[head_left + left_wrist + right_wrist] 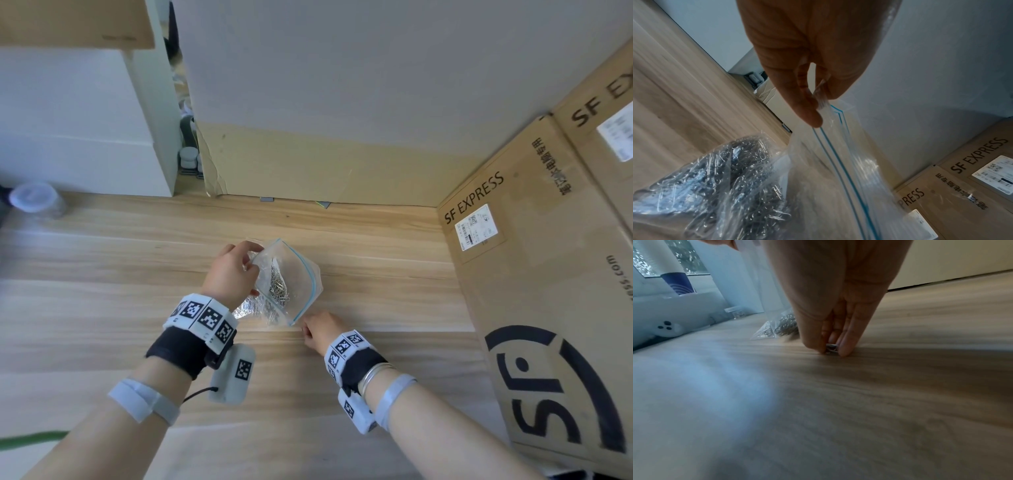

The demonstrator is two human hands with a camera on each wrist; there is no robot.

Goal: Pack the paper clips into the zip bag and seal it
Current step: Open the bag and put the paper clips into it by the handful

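Note:
A clear zip bag (291,274) with a blue zip strip stands on the wooden table (102,260), its mouth open toward the upper right. A heap of silver paper clips (279,286) lies inside it, seen close in the left wrist view as paper clips (731,183). My left hand (233,270) pinches the bag's top edge between thumb and finger, the left hand (812,100) holding the zip bag (838,162) up by its rim. My right hand (317,330) sits on the table just below the bag; the right hand (831,351) pinches a loose paper clip (830,348) against the wood.
Large SF Express cardboard boxes (548,291) stand along the right side. A cardboard sheet (308,164) leans at the back. A clear lidded jar (32,198) sits at the far left, and white boxes (85,137) stand behind it.

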